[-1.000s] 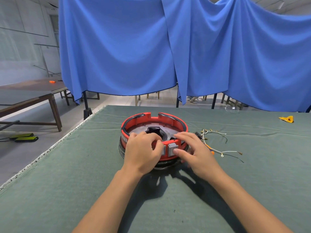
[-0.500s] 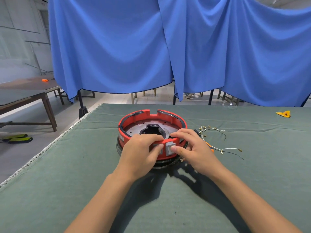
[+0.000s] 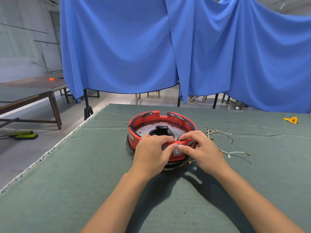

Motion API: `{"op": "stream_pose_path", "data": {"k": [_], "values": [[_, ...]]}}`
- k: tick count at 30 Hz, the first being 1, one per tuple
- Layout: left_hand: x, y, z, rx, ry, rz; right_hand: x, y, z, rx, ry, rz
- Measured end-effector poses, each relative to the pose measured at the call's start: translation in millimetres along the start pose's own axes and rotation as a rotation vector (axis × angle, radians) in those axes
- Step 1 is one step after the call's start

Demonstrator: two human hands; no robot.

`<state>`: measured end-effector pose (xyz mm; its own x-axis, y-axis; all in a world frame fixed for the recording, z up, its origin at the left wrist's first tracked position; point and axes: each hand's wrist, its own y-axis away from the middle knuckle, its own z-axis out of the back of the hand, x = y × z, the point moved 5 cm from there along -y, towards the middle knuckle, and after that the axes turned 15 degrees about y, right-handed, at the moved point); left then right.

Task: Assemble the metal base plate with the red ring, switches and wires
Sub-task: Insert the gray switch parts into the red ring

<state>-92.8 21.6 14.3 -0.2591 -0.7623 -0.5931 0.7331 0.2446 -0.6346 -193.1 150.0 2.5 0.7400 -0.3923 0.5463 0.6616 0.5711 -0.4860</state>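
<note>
Head view: left hand and right hand pinch the grey switch at six o'clock on the stiff red plastic ring; hold its rim, press gently.

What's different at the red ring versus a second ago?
Both thumbs have closed in on the grey switch in the front wall of the round red plastic ring: the left hand slid right and the right hand left, until their thumbs meet there. The loose white and black wires and the small yellow piece lie as before.
</note>
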Motion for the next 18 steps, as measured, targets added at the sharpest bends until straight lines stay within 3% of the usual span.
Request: {"op": "stream_pose_path", "data": {"k": [7,18], "values": [[-3,2,4,0.097,-0.026,-0.044,-5,14,0,0.101,0.011,0.045],[-3,1,0,0.093,-0.061,-0.031,1,9,1,0.024,0.05,0.036]]}}
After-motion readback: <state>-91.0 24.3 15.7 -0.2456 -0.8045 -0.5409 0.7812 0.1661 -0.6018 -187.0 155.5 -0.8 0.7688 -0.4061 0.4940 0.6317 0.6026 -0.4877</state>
